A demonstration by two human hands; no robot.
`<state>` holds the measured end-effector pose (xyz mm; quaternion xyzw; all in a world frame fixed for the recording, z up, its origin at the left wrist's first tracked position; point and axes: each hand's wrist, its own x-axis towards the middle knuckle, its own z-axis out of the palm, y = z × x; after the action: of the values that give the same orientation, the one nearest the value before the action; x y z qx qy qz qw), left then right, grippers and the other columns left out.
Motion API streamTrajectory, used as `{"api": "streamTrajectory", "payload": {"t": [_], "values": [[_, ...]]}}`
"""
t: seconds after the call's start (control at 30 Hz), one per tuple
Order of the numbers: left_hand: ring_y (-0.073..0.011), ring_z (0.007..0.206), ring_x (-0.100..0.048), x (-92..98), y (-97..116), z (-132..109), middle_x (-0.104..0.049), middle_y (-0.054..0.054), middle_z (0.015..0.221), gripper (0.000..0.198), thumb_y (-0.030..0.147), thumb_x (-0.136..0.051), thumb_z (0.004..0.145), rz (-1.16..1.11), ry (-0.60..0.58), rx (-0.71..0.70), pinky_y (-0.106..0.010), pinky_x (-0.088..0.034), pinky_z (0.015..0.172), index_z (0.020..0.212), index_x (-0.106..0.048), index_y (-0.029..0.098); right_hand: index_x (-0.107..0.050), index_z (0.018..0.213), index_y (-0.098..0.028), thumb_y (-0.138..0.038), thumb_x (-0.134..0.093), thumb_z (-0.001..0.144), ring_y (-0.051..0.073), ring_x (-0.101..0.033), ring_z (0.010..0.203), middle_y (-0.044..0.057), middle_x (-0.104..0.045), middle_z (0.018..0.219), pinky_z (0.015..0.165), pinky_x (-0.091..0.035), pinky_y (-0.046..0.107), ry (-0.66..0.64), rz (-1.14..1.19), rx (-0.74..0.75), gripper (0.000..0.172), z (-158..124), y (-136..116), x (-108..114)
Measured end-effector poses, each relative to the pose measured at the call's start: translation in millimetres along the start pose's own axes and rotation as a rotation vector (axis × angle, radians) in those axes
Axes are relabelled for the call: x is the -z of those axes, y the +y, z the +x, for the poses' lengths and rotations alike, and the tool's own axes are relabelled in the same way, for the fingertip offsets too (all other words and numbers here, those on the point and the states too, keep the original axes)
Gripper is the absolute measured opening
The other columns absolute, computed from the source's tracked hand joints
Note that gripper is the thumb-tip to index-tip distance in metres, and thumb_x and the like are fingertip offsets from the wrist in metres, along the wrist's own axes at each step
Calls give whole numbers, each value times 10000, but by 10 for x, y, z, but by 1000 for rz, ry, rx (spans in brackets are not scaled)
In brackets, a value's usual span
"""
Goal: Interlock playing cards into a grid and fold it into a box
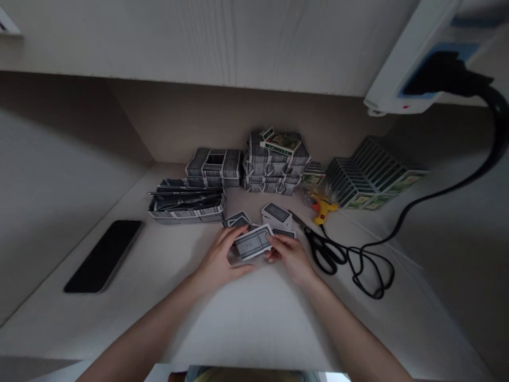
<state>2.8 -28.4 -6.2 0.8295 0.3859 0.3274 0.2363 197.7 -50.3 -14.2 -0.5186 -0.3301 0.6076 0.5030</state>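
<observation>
Grey-patterned with a white border: holds a playing card [253, 242] above the pale desk [246, 323], on the near side of some loose cards [277, 212]. Grips its right end in the right hand [292, 259], clamped on it with thumb above and fingers below. Curves the left hand [219, 260] around its other end, fingers at the far corner, thumb spread apart from them; cannot tell how firmly. Has black-handled scissors [326, 249] and a yellow glue gun [325, 207] to the right, a black phone [104, 257] well to the left.
</observation>
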Motion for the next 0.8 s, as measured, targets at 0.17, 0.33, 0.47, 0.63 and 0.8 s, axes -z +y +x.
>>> {"api": "streamTrajectory", "payload": {"t": [0.17, 0.33, 0.47, 0.63, 0.8], "values": [[-259, 1141, -461, -37, 3, -2, -457, -106, 1230, 670, 372, -683, 676, 75, -10, 14, -401, -410, 947, 1269, -401, 243, -674, 757, -155, -462, -694, 636, 141, -560, 507, 34, -640, 590, 530, -468, 282, -46, -51, -9, 331, -9, 22, -32], [-237, 1094, -498, -86, -35, -14, -494, -80, 1189, 537, 309, -612, 744, 123, 15, 49, -382, -435, 919, 1247, -431, 262, -651, 714, -151, -542, -641, 654, 152, -552, 469, 27, -615, 529, 506, -460, 297, -31, -139, 16, 396, -11, 10, -35], [-233, 1099, -498, -49, -65, 4, -498, -69, 1189, 550, 292, -615, 738, 145, 77, 89, -374, -435, 918, 1251, -420, 263, -621, 751, -180, -501, -661, 650, 127, -480, 425, -20, -533, 495, 440, -402, 272, 114, -185, 162, 338, 40, -23, 42], [-224, 1120, -479, 11, -86, 39, -498, -58, 1205, 519, 266, -609, 741, 150, 101, 122, -376, -417, 936, 1228, -427, 255, -574, 937, -221, -382, -681, 654, 104, -472, 437, -44, -507, 594, 428, -391, 250, 136, -97, 225, 343, 70, -48, 125], [-222, 1091, -490, 7, -95, 41, -500, -55, 1183, 504, 228, -610, 734, 140, 110, 133, -385, -429, 913, 1209, -444, 254, -551, 1065, -238, -351, -663, 665, 101, -473, 445, -48, -485, 618, 424, -387, 248, 108, -82, 195, 430, 39, -74, 115]]}}
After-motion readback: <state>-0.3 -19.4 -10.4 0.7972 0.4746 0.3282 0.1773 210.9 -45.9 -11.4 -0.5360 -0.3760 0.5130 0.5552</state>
